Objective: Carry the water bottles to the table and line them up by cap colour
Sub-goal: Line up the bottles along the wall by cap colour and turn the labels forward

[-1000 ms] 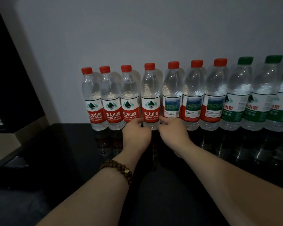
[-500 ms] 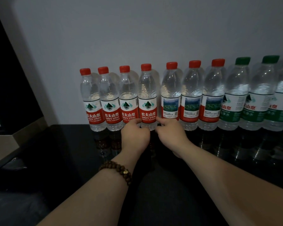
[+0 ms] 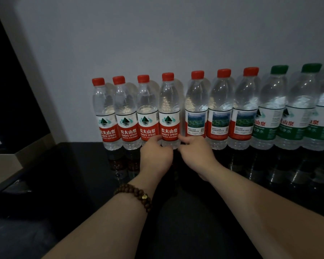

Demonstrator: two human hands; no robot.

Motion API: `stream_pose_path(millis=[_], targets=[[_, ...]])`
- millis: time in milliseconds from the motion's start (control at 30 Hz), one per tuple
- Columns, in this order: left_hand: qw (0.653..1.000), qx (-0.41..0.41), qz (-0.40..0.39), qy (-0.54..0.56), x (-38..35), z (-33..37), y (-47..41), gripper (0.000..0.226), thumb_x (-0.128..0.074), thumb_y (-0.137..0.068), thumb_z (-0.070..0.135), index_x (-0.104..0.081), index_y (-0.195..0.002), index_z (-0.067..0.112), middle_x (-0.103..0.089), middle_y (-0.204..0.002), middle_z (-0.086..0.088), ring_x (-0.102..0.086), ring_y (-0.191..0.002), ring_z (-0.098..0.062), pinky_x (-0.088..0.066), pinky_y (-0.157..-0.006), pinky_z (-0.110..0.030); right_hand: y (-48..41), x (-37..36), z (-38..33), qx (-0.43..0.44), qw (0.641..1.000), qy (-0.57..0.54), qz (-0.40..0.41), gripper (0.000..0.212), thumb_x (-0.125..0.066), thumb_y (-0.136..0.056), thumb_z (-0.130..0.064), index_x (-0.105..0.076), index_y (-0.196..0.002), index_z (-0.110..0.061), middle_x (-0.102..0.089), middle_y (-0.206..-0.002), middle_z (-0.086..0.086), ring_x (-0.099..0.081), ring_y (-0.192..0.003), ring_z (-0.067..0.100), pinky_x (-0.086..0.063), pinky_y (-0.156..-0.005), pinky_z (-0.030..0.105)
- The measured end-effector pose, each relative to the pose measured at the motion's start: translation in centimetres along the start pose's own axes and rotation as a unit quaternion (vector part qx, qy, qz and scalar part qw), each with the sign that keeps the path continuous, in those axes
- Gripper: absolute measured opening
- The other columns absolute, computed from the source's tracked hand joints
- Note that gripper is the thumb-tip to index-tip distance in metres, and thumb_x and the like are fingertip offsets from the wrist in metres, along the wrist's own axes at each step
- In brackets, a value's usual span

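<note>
Water bottles stand in a row against the wall on a glossy black table. Several have red caps; at the right end stand three green-capped bottles. The fourth red-capped bottle touches the third one, and a small gap separates it from the fifth. My left hand has its fingertips on that fourth bottle's lower left side. From the right, my right hand presses its base, so the bottle is pinched between both hands. Its label faces me.
A pale wall rises right behind the row. At the left, a dark panel and a beige ledge border the table. My left wrist wears a bead bracelet. The table's left end holds no bottles.
Both hands have slid the fourth red-capped bottle a little to the left, up against the third. A gap has opened between it and the fifth.
</note>
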State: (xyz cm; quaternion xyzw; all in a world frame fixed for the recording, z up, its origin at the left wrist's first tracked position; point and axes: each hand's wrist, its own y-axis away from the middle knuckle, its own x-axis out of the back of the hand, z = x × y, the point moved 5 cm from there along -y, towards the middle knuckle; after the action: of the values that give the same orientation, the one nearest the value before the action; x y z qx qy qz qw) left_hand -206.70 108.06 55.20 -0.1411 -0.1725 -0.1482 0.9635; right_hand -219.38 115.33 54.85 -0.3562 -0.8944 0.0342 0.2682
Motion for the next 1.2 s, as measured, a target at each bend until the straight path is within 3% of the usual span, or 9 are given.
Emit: stream_pose_path(millis=[133, 267, 433, 567, 700, 800, 900, 1067, 1200], targets=[[0.999, 0.021, 0.022, 0.02, 0.4, 0.1, 0.2, 0.036, -0.07, -0.085, 0.013, -0.057, -0.117, 0.026, -0.067, -0.099, 0.003, -0.068, -0.078, -0.011, -0.046, -0.051, -0.02, 0.2, 1.2, -0.1, 0.006, 0.994, -0.046, 0.095, 0.041, -0.057, -0.091, -0.011, -0.073, -0.127, -0.024, -0.073, -0.121, -0.006, -0.062, -0.092, 0.002, -0.05, -0.076, 0.014], [0.999, -0.006, 0.004, 0.033, 0.2, 0.5, 0.7, 0.029, -0.069, -0.084, 0.009, -0.056, -0.096, 0.032, -0.068, -0.09, 0.003, -0.067, -0.068, -0.009, -0.042, -0.041, -0.012, 0.6, 4.3, -0.1, 0.007, 0.971, -0.061, 0.23, 0.03, -0.055, -0.09, -0.011, -0.08, -0.087, -0.028, -0.071, -0.081, -0.017, -0.064, -0.077, 0.004, -0.05, -0.066, 0.021], [0.997, -0.03, -0.055, 0.043, -0.7, 1.9, 1.2, 0.024, -0.071, -0.083, 0.012, -0.061, -0.095, 0.031, -0.07, -0.089, 0.0, -0.069, -0.078, -0.017, -0.049, -0.059, -0.023, 0.9, 6.9, 2.3, -0.06, 0.952, -0.088, 0.287, 0.039, -0.054, -0.09, -0.01, -0.067, -0.066, -0.038, -0.065, -0.074, -0.021, -0.058, -0.072, -0.001, -0.039, -0.056, 0.018], [0.99, 0.03, -0.11, 0.077, -2.9, 2.7, 2.2, 0.032, -0.077, -0.081, 0.012, -0.06, -0.101, 0.031, -0.07, -0.107, -0.003, -0.068, -0.086, -0.017, -0.051, -0.063, -0.027, 0.7, 6.5, 2.4, -0.06, 0.958, -0.087, 0.265, 0.036, -0.052, -0.088, -0.007, -0.081, -0.087, -0.028, -0.07, -0.086, -0.014, -0.06, -0.079, 0.007, -0.04, -0.062, 0.014], [0.99, 0.073, -0.1, 0.074, -5.3, 3.2, 2.8, 0.028, -0.072, -0.08, 0.009, -0.059, -0.097, 0.027, -0.067, -0.107, -0.003, -0.066, -0.097, -0.021, -0.058, -0.084, -0.033, 0.4, 6.3, 2.4, -0.073, 0.956, -0.127, 0.256, 0.035, -0.054, -0.087, -0.003, -0.083, -0.099, -0.019, -0.078, -0.102, -0.002, -0.062, -0.09, 0.01, -0.044, -0.08, 0.019], [0.993, 0.049, -0.082, 0.073, -5.8, 3.4, 3.2, 0.029, -0.071, -0.08, 0.009, -0.055, -0.091, 0.031, -0.066, -0.091, 0.004, -0.067, -0.092, -0.019, -0.053, -0.076, -0.027, 0.5, 6.1, 2.7, -0.083, 0.953, -0.172, 0.234, 0.038, -0.053, -0.087, 0.0, -0.083, -0.095, -0.022, -0.077, -0.107, -0.001, -0.065, -0.096, 0.014, -0.045, -0.081, 0.019], [0.992, 0.049, -0.027, 0.113, -4.9, 2.7, 3.2, 0.031, -0.074, -0.083, 0.013, -0.062, -0.107, 0.028, -0.07, -0.089, 0.001, -0.071, -0.084, -0.019, -0.054, -0.066, -0.026, 0.7, 6.1, 2.8, -0.084, 0.953, -0.196, 0.213, 0.037, -0.055, -0.089, 0.001, -0.081, -0.098, -0.023, -0.075, -0.115, -0.002, -0.061, -0.099, 0.012, -0.044, -0.086, 0.02], [0.992, 0.031, -0.044, 0.117, -5.1, 2.6, 2.9, 0.048, -0.076, -0.082, 0.011, -0.059, -0.122, 0.032, -0.071, -0.075, 0.003, -0.069, -0.061, -0.007, -0.051, -0.052, -0.02, 0.7, 6.4, 3.5, -0.082, 0.967, -0.2, 0.137, 0.038, -0.061, -0.089, 0.002, -0.078, -0.112, -0.022, -0.07, -0.129, -0.002, -0.061, -0.121, 0.018, -0.048, -0.106, 0.034], [0.996, -0.01, -0.049, 0.08, -5.7, 2.8, 2.4, 0.055, -0.07, -0.083, 0.014, -0.063, -0.134, 0.031, -0.074, -0.083, 0.004, -0.069, -0.065, -0.004, -0.056, -0.061, -0.021, 0.4, 6.0, 3.2, -0.035, 0.977, -0.167, 0.131, 0.045, -0.058, -0.087, 0.003, -0.073, -0.125, -0.017, -0.069, -0.132, -0.002, -0.059, -0.123, 0.015, -0.043, -0.099, 0.025]])
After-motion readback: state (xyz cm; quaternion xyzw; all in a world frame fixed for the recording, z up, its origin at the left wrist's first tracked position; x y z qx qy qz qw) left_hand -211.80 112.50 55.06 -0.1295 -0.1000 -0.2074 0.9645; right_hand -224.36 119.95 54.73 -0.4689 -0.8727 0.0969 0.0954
